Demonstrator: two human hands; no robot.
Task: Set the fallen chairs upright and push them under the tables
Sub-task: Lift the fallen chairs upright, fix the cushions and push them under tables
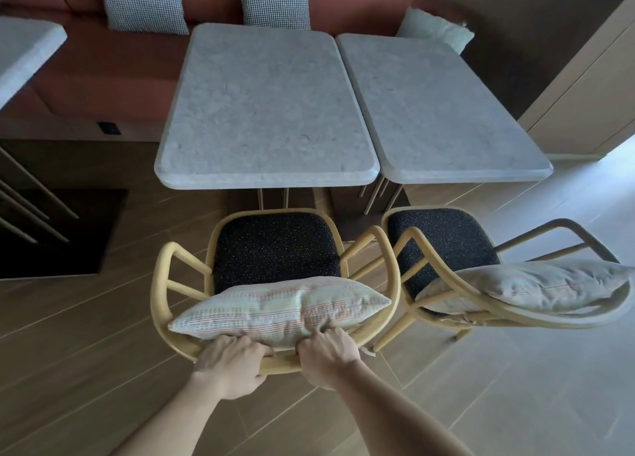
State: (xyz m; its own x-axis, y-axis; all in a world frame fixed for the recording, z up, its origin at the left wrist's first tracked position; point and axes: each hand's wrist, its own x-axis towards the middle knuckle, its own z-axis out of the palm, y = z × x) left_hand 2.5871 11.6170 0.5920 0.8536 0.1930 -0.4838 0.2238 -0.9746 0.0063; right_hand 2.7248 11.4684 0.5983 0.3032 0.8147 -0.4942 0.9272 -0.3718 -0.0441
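A yellow-framed chair with a dark speckled seat stands upright in front of the left grey stone table, its seat front just short of the table's near edge. A patterned cushion leans against its backrest. My left hand and my right hand both grip the top rail of that backrest, side by side. A second matching chair stands upright to the right, angled, before the right table, with a pale cushion on it.
A red-brown bench with checked pillows runs behind the tables. Another table's corner shows at far left, with thin legs and a dark rug below. Wooden floor lies all around me.
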